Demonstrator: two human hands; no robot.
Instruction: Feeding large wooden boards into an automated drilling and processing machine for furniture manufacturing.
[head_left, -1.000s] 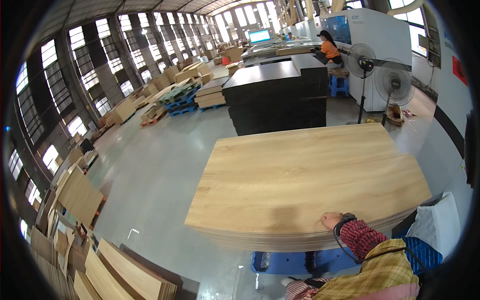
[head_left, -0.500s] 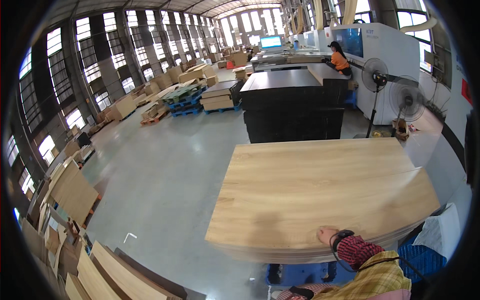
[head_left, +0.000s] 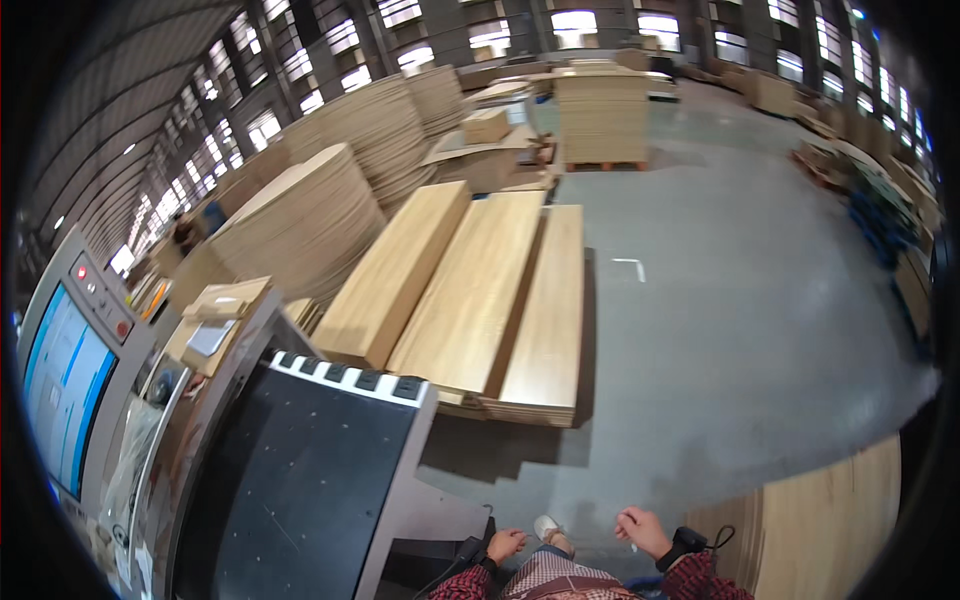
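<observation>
Woodworking workshop: stacked boards (head_left: pixel 830 520), control screen (head_left: pixel 68 388).

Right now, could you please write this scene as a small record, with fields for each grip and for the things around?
Left grip: loosely curled, nothing seen in it; nearest the black-topped machine bed
Right grip: loosely curled, nothing seen in it; left of the wood-grain panel stack
Right wrist: dark device worn on it
Ahead: three long board piles, side by side
Far left: lit screen
Floor: grey, with white corner mark
Background: tall panel stack on orange pallet
</observation>
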